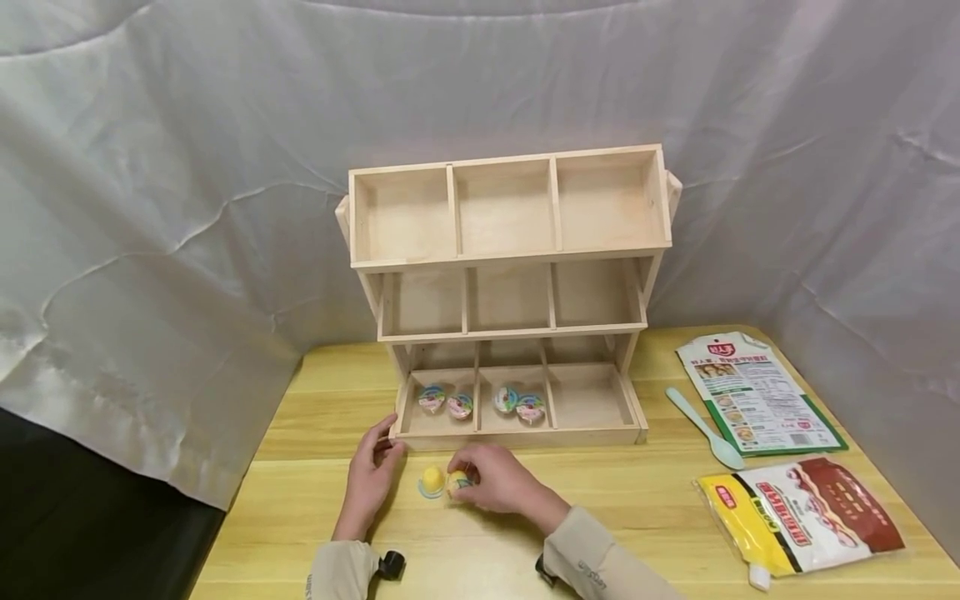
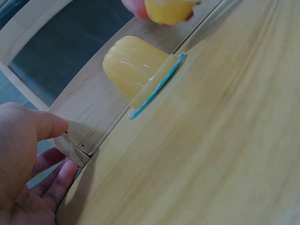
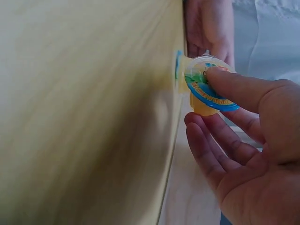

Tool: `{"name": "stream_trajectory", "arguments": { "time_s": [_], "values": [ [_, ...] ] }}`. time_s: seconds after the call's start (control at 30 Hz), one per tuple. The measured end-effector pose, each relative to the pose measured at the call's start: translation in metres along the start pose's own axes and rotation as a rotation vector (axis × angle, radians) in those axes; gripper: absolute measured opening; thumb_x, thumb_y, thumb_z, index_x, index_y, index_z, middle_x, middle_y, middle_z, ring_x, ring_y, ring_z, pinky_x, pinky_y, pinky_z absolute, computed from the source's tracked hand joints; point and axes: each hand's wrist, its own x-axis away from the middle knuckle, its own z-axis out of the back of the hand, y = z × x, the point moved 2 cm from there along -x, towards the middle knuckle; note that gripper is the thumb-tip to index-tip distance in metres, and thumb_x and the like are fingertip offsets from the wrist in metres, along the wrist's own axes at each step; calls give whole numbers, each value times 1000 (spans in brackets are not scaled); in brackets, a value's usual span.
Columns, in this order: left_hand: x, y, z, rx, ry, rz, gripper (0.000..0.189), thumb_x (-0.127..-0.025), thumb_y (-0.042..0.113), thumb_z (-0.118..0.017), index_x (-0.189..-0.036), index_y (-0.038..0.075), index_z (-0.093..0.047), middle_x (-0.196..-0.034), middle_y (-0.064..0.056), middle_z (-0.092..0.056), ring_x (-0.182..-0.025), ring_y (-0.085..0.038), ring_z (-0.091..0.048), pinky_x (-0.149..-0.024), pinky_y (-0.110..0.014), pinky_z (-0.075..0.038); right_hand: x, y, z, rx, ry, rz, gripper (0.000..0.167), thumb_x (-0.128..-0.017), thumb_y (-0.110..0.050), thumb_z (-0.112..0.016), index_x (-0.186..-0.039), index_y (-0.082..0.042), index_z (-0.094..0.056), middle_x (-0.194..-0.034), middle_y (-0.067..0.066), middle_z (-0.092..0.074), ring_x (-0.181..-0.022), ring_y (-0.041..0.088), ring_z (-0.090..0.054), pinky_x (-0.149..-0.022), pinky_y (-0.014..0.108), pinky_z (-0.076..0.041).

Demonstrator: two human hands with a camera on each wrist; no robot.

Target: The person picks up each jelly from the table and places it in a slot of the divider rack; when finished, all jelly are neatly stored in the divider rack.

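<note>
My right hand pinches a small yellow jelly cup between thumb and fingers, its printed lid with a blue rim facing the thumb. Beside it, a second yellow jelly cup stands upside down on its lid, close before the wooden rack. At the rack's front left corner rests my left hand, with relaxed fingers touching the wood. Two pink-and-blue lidded jelly cups lie in the bottom tier's left compartment. Two more jelly cups are in its middle compartment.
The rack's upper tiers rise behind the bottom one, each split into three compartments. At the right lie a pale green spoon, a white-and-green packet and a spouted pouch. Grey cloth surrounds the table.
</note>
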Motion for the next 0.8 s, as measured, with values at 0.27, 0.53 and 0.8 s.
{"name": "stream_trajectory", "arguments": {
  "time_s": [0.27,0.53,0.8],
  "values": [
    [2,1,1,5,-7,-3,49,-103,16,-65,-151,23,-54,-148,-10,-55,-122,-28,-62,-96,-18,-49,2,-4,15,-29,32,31,26,-84,-20,-87,-107,-14,-76,-96,-6,-71,-82,0,-60,-76,18,-53],
    [1,1,0,4,-6,3,51,-103,13,-65,-151,23,-53,-146,-11,-56,-122,-27,-62,-96,-18,-49,5,-1,26,-42,67,41,28,-87,-22,-85,-111,-11,-76,-100,-2,-73,-88,4,-63,-82,24,-57],
    [0,2,-1,1,-3,-3,52,-102,9,-65,-152,20,-53,-146,-14,-56,-122,-31,-61,-96,-17,-49,8,3,37,-87,133,-3,23,-88,-21,-84,-107,-15,-74,-99,-6,-68,-88,5,-62,-84,31,-59]
  ]
}}
